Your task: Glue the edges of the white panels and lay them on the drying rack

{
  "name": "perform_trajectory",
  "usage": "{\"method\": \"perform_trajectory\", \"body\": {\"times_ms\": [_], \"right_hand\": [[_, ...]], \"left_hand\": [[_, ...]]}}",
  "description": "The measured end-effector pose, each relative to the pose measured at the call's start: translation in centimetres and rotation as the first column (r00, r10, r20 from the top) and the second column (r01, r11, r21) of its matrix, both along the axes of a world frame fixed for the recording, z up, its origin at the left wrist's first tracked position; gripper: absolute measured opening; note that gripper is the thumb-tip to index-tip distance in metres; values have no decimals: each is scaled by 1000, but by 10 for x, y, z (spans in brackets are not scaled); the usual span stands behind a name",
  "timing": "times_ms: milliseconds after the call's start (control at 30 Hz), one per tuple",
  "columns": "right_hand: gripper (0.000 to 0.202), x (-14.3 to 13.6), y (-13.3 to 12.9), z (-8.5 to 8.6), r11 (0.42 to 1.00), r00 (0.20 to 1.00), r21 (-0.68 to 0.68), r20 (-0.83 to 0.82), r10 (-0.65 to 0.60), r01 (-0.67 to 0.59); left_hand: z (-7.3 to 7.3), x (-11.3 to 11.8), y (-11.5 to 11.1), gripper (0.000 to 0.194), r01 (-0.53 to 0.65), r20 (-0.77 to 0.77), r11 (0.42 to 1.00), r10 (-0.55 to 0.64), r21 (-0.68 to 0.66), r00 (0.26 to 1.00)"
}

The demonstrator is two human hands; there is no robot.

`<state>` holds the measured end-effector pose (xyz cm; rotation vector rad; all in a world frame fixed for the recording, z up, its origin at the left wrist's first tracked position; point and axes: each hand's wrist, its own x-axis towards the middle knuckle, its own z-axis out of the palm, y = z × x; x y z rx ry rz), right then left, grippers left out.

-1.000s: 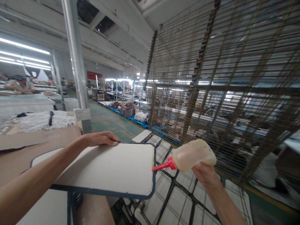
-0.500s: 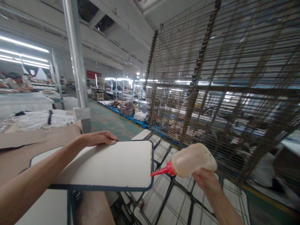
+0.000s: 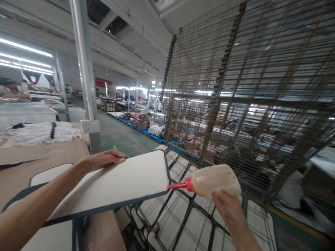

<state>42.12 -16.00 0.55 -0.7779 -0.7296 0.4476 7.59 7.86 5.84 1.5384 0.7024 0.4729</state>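
Observation:
My left hand (image 3: 108, 159) grips the far edge of a flat white panel (image 3: 123, 183) with a dark blue rim and rounded corners. The panel is tilted, its right end raised. In my right hand (image 3: 225, 200) is a squeeze bottle (image 3: 216, 179), lying nearly level, with cloudy yellowish contents and a red nozzle (image 3: 180, 185). The nozzle's tip is at the panel's right corner, at the rim; whether it touches I cannot tell. A thin yellowish line runs along the panel's right edge. My right fingers are partly hidden under the bottle.
Similar panels lie on a wire rack (image 3: 180, 209) below my right hand. Tall wire racks (image 3: 235, 87) rise at right. Another panel (image 3: 52, 173) lies on the brown table (image 3: 102, 230) at left, near white strips (image 3: 39, 132) and a metal post (image 3: 87, 69). A person (image 3: 13, 89) sits far left.
My left hand has tilted and turned the panel, its right end rising and its left end dropping. The bottle has shifted slightly, its nozzle now more level at the corner.

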Motion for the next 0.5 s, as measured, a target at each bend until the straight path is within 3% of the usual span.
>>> {"method": "perform_trajectory", "body": {"times_ms": [67,100,500], "right_hand": [[69,-4,0,-2,999,999,-2,-14,-45,45],[69,-6,0,-2,998,998,0,-11,-67,67],[58,-21,11,-5,966,964,66,-112,-242,251]], "left_hand": [[-6,-1,1,41,116,-53,993,-116,4,992],[-9,-1,1,42,111,-40,994,-111,3,993],[-56,13,-6,30,-49,134,986,71,-162,988]]}}
